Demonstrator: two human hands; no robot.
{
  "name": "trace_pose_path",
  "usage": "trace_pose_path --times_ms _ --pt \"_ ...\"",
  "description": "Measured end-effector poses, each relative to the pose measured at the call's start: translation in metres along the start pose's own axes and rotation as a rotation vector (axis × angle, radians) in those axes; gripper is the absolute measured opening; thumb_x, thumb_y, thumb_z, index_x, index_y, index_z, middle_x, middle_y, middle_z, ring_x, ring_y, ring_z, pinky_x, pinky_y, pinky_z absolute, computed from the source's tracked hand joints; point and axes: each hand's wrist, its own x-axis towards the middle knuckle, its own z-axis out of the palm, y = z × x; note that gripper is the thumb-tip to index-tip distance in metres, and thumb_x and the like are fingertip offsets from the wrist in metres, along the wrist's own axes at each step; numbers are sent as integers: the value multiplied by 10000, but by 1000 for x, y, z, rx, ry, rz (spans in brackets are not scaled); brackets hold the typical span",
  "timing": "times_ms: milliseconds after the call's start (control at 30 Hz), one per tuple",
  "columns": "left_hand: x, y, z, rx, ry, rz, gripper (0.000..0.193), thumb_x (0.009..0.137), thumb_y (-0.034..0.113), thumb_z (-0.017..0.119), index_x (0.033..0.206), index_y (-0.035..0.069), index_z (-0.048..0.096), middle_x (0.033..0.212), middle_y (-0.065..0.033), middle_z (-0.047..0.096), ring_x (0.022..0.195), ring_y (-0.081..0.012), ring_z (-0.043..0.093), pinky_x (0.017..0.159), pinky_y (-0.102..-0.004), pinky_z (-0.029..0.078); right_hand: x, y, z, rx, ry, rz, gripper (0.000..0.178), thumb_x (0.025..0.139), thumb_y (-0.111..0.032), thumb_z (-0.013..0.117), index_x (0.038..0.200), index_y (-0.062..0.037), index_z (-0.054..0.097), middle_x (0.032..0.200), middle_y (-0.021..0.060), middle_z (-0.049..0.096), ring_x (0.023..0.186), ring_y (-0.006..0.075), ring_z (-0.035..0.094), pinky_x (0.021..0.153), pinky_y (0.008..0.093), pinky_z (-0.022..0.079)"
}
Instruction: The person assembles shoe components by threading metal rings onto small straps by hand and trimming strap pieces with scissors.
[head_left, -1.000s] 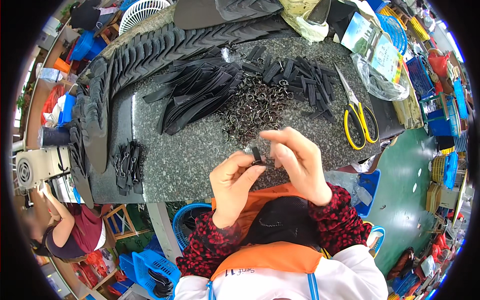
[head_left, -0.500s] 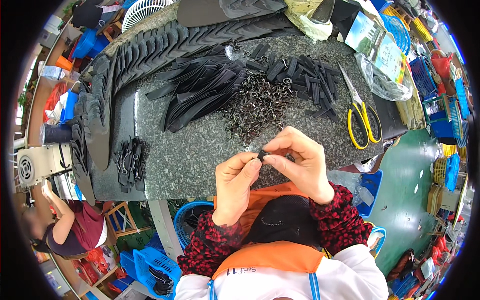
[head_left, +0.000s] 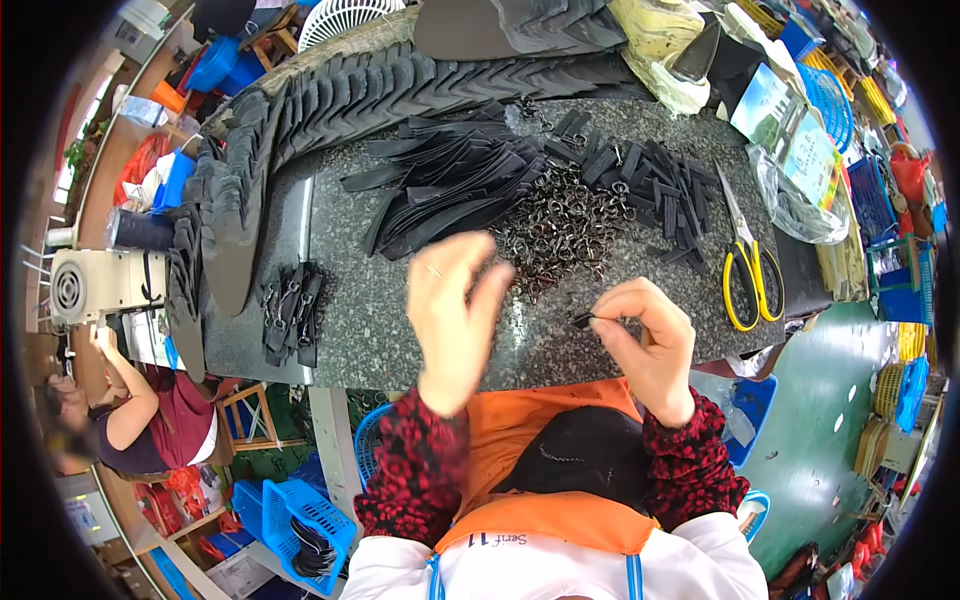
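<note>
My left hand (head_left: pixel 450 315) is lifted over the stone tabletop, a little blurred, its thumb apart from the fingers and nothing seen in it. It is nearest the long black strips (head_left: pixel 450 195) and the pile of small metal clasps (head_left: pixel 560 220). My right hand (head_left: pixel 648 335) pinches a small black strip (head_left: pixel 583 320) between thumb and fingertips, just in front of the clasps. Short black strips (head_left: pixel 670 195) lie loose to the right of the clasps. At the left, a small bunch of black strips fitted with clasps (head_left: pixel 292 310) rests on the table.
Yellow-handled scissors (head_left: pixel 750 270) lie at the right. Overlapping dark flat pieces (head_left: pixel 350 95) line the far and left edges. A clear plastic bag (head_left: pixel 795 205) sits at the far right. Blue baskets (head_left: pixel 305 525) stand below. Another person (head_left: pixel 150 415) works at the left.
My hands have come apart. The left has let go and moved up toward the long strips; the right has shifted slightly right, still pinching the small strip. The whole view has also shifted.
</note>
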Motion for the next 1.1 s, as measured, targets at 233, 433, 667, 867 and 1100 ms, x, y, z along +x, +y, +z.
trace_pose_path --times_ms 233,433,667,867,1100 --pt "19 1 -13 -132 -11 -157 114 824 -60 623 910 4 661 969 -96 627 871 -180 602 695 -254 513 -10 -5 -4 75 -61 162 112 801 69 652 888 7 618 904 89 685 839 178 672 753 287 525" --pt "-4 48 -13 -991 -298 -638 179 920 -17 553 1092 -38 596 1015 -96 651 878 -141 640 757 -253 543 -7 -18 8 202 -232 219 89 884 36 603 963 27 562 807 96 673 758 162 703 663 262 560" --pt "-19 52 -13 -1009 -396 -575 207 953 32 544 1130 -36 626 929 -38 610 879 -83 596 739 -225 513 -7 -22 9 224 -83 273 75 906 81 531 978 62 528 760 119 656 690 154 674 609 263 567" --pt "-20 59 -20 -1005 -430 -620 186 943 12 552 1102 -51 624 952 -61 644 854 -91 620 717 -231 533 -9 -27 10 192 -35 308 77 903 75 546 974 45 542 727 110 650 626 115 641 560 234 538" --pt "-30 56 -13 -1124 -342 -672 141 917 -12 586 1042 -55 634 871 -54 663 754 -81 620 682 -218 520 -6 -17 9 -32 -25 142 195 837 -28 683 1001 -14 579 736 66 641 590 103 628 511 250 481"
